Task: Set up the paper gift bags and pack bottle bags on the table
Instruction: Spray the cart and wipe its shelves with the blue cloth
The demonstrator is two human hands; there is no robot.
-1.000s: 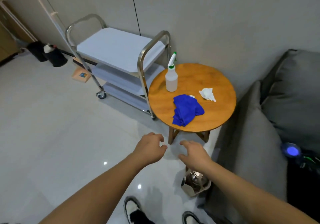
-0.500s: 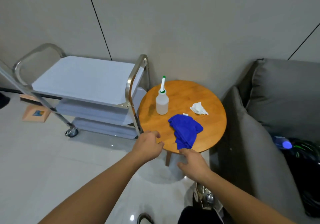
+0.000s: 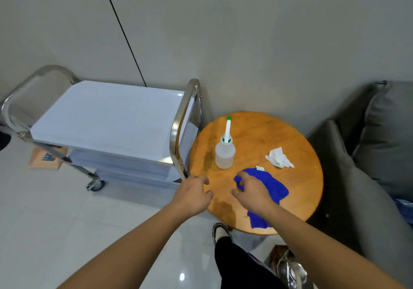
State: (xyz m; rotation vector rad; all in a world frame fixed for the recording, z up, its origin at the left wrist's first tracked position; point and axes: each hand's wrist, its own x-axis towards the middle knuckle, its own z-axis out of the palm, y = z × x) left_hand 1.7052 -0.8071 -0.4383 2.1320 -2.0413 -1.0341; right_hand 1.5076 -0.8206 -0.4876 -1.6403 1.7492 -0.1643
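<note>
round table (image 3: 297, 145) | blue cloth (image 3: 276, 188) under right hand (image 3: 251, 190), fingers curled | left hand (image 3: 193, 196) loose

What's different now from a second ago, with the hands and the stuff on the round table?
Both hands came forward over the table; the right hand now sits on the blue cloth, the left hand at the table's edge. Spray bottle and tissue stayed put.

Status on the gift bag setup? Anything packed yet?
Nothing packed: no gift bags or bottle bags in view. The round table holds a spray bottle, a white tissue and a blue cloth. In hand: right hand curled over the cloth, left hand holds nothing. Left: essentially the whole job.
</note>
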